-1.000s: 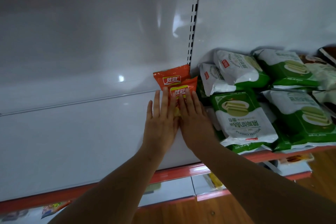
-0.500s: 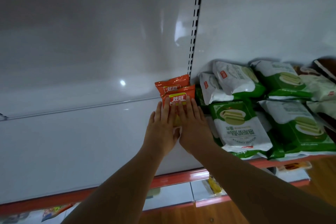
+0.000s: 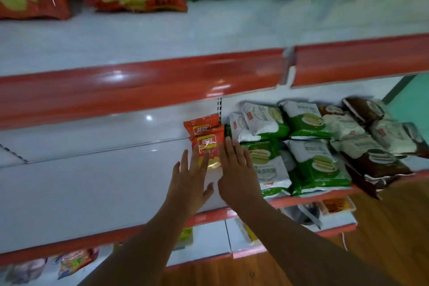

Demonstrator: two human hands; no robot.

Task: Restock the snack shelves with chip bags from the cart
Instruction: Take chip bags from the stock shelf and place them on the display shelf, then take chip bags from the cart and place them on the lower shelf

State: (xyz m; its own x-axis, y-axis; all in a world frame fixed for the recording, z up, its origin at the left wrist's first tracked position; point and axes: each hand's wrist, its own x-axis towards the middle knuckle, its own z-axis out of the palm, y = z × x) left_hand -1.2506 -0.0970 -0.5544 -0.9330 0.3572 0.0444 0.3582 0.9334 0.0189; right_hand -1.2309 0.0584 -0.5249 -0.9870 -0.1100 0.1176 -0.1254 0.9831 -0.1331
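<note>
Seating two orange chip bags at the right end of the nearly bare white shelf.

I am seeing one bag lying partly over the other, just beside the green-and-white packs. My left hand is open and flat, its fingers over the front bag's lower edge; my right hand is open too, gripping nothing, along the bag's right side. I am judging it best to press gently, keeping labels forward. Count: two orange bags, two hands, about six green packs.
</note>
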